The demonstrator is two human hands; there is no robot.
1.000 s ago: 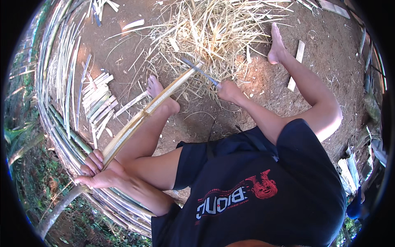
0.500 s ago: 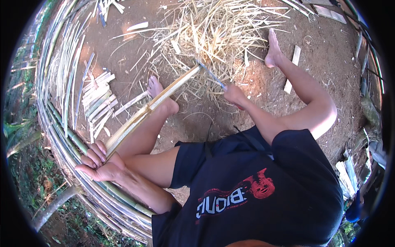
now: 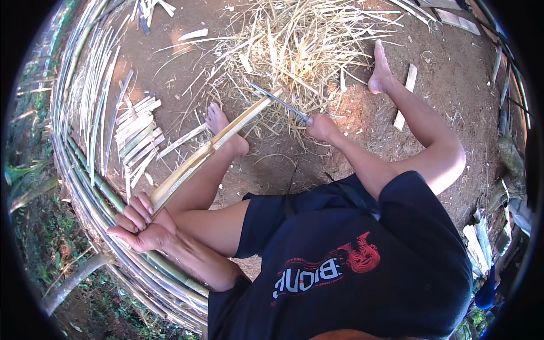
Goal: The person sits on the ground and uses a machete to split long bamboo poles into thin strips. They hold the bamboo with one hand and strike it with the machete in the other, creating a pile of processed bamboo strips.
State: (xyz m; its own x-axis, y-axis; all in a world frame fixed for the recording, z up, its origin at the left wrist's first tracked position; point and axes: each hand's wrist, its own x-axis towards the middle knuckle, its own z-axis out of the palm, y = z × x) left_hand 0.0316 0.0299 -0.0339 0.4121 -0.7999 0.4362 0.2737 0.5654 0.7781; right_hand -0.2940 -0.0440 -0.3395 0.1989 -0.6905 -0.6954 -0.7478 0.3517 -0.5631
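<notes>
My left hand [image 3: 144, 224] is closed round the near end of a split bamboo strip [image 3: 212, 146], which slants up and right across my left leg. A node shows midway along it. My right hand [image 3: 323, 128] grips the handle of a knife [image 3: 286, 106]; the handle itself is mostly hidden by the fingers. The knife's thin blade points up and left, crossing the strip close to its far end. From this view I cannot tell how deep the blade sits in the bamboo. Just beyond the strip's far end lies a heap of pale shavings [image 3: 300, 51].
Short split pieces [image 3: 139, 133] and long thin strips [image 3: 99, 96] lie on the dirt at the left. Bamboo poles [image 3: 113, 192] form a curved low border along the left. A flat slat [image 3: 405, 96] rests by my right foot [image 3: 381, 71].
The knife has shifted so that more of its blade extends past the strip to the upper left. The strip and my left hand have moved slightly right, partly with the view.
</notes>
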